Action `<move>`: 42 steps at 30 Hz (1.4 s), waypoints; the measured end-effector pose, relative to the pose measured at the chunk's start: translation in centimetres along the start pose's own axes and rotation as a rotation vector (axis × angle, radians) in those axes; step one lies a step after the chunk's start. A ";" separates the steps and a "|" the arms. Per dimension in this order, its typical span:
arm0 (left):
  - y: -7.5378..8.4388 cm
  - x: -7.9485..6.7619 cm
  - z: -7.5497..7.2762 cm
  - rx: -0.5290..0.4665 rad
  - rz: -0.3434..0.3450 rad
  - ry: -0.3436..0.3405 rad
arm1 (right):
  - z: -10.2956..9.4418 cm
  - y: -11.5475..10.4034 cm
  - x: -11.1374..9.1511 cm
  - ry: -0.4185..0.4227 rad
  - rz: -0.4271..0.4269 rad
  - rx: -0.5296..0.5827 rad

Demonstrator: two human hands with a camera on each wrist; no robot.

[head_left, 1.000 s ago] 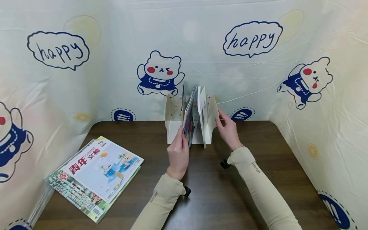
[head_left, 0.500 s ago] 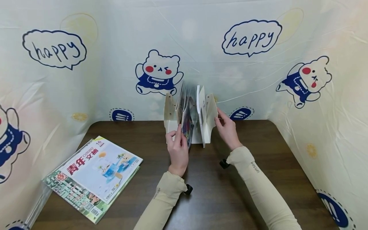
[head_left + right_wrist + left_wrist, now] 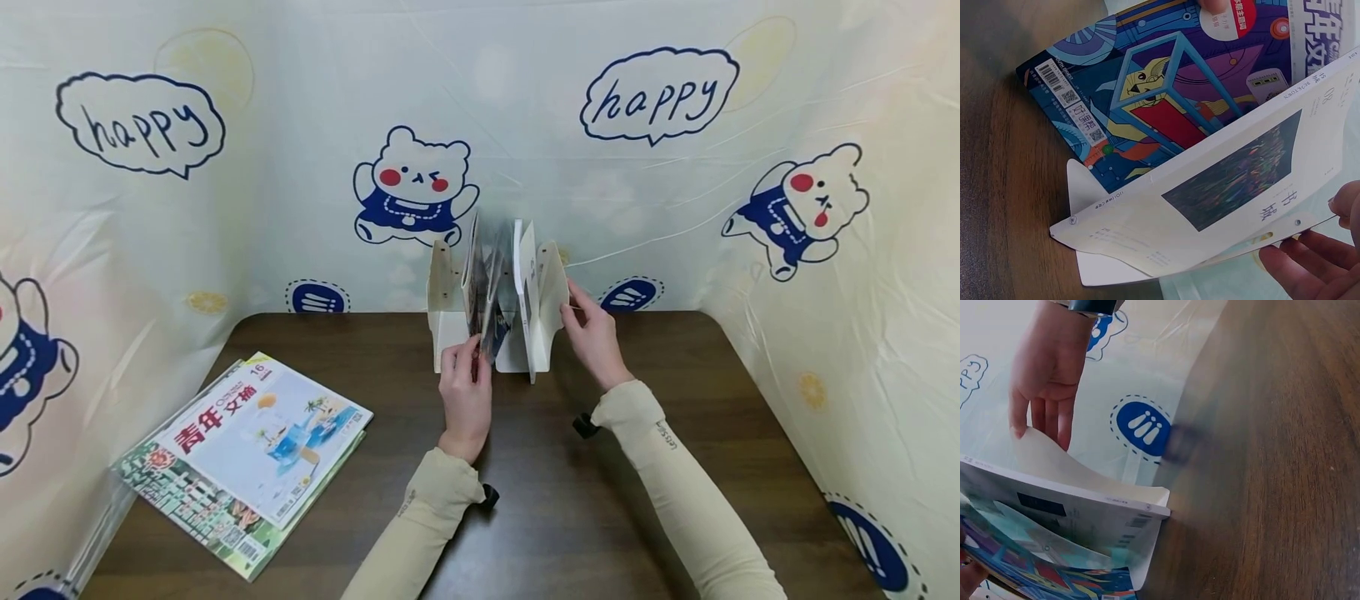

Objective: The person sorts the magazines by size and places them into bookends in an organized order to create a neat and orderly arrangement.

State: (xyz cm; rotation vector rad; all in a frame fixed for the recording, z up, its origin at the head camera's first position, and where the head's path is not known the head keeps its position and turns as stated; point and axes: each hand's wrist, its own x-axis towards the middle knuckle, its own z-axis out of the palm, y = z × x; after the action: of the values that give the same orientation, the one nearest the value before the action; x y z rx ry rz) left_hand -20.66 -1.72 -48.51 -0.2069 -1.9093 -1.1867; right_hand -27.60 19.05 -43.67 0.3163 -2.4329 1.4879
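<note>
With left hand [image 3: 466, 398]: gripping magazine [image 3: 1172, 81], apparently at the filing step. With right hand [image 3: 595, 340]: pinching rack [image 3: 553, 292]. Next, probably: seat magazine upright, then release.

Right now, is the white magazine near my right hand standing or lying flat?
Standing: the head view shows the white magazine on edge in the rack, its narrow side toward the camera.

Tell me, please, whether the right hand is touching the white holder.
Touching: the right wrist view shows the right hand pinching the white holder at its edge.
</note>
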 end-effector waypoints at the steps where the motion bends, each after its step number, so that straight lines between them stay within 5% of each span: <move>1: 0.1 0.0 -0.1 -0.003 -0.003 -0.010 | 0.0 0.0 0.0 0.000 -0.001 0.002; 13: -0.4 0.5 -0.9 0.078 -0.012 -0.104 | -0.1 0.1 0.0 0.000 0.034 -0.005; 32: -1.4 1.8 0.0 0.073 0.019 -0.033 | -0.1 -0.2 -0.1 0.003 0.025 0.000; 42: -1.8 1.6 -0.3 0.052 -0.031 -0.083 | 0.1 -0.2 -0.2 0.004 0.024 0.017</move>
State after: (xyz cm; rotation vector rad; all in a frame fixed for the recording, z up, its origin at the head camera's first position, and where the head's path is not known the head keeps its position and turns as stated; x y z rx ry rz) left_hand -22.48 -3.34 -48.43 -0.2019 -2.0198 -1.1632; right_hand -27.36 18.90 -43.59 0.2885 -2.4305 1.5182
